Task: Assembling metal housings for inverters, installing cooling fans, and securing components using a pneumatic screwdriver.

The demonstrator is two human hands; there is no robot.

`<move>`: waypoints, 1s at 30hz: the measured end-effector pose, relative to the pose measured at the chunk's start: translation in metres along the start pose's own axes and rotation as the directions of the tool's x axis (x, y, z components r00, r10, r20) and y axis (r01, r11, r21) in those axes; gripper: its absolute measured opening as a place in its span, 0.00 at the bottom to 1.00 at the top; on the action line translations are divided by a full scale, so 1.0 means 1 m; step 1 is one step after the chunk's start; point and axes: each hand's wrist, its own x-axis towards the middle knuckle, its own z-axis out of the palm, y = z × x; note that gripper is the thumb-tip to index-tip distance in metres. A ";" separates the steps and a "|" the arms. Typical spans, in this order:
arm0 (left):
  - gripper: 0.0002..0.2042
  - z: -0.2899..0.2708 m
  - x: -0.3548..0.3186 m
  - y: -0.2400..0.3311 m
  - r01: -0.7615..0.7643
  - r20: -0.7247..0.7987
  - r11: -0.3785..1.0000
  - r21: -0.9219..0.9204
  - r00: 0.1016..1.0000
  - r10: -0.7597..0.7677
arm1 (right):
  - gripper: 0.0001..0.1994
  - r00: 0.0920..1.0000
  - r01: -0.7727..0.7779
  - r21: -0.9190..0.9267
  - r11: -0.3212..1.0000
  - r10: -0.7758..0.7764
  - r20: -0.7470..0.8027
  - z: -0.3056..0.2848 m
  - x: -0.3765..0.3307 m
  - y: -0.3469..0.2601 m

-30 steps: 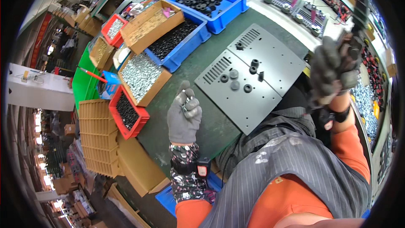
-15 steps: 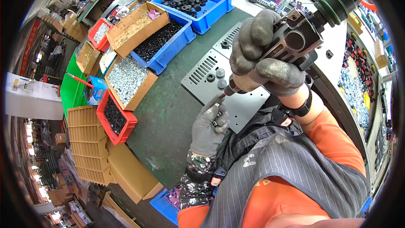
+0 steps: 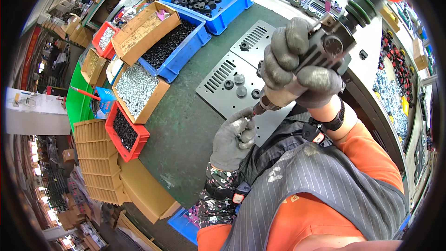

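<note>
My gloved right hand (image 3: 297, 62) is wrapped round a black and grey power screwdriver (image 3: 329, 42), tilted so its bit end points down to the left. Against that bit end, my gloved left hand (image 3: 230, 144) is closed in a pinch. Small silvery pieces that look like screws glint between its fingers, partly hidden. Under both hands lies a grey metal plate (image 3: 214, 88) with slots and holes. Black round rubber feet (image 3: 229, 84) and silvery discs (image 3: 239, 79) sit on it. A second slotted plate (image 3: 260, 37) adjoins it at the far side.
On the green table (image 3: 174, 135), a blue bin of black round parts (image 3: 232, 11), a blue bin of small black parts (image 3: 197, 46), a box of silver screws (image 3: 153, 100) and a red bin (image 3: 139, 144) stand left. Cardboard dividers (image 3: 95, 158) lie at the edge.
The screwdriver and my right hand have shifted slightly right and down. My left hand has moved a little right with the bit, still pinched. The view has shifted slightly.
</note>
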 end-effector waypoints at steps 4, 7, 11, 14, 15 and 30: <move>0.20 0.009 -0.003 0.011 0.124 -0.151 0.987 0.101 0.983 -0.108 | 0.18 0.992 0.015 0.207 0.978 0.011 -0.124 -0.023 0.004 0.002; 0.20 0.009 0.003 0.043 0.199 -0.352 0.739 0.643 0.934 0.054 | 0.15 0.950 0.061 0.203 0.977 0.006 -0.312 -0.043 0.011 -0.003; 0.18 -0.008 0.039 0.071 0.107 0.023 -0.228 0.968 0.864 0.503 | 0.15 0.932 0.003 0.043 0.999 0.012 -0.362 -0.053 0.020 -0.004; 0.18 -0.017 0.060 0.072 0.036 0.199 -0.456 0.889 0.867 0.457 | 0.16 0.941 -0.048 -0.015 0.999 0.040 -0.337 -0.044 0.025 0.005; 0.17 -0.018 0.063 0.074 0.085 0.129 -0.424 0.902 0.883 0.452 | 0.16 0.946 -0.065 -0.052 0.996 0.045 -0.320 -0.039 0.028 0.008; 0.16 -0.041 0.028 0.096 0.170 -0.006 -0.213 0.962 0.794 0.607 | 0.13 0.991 -0.120 -0.454 0.883 0.082 -0.103 -0.004 0.102 0.101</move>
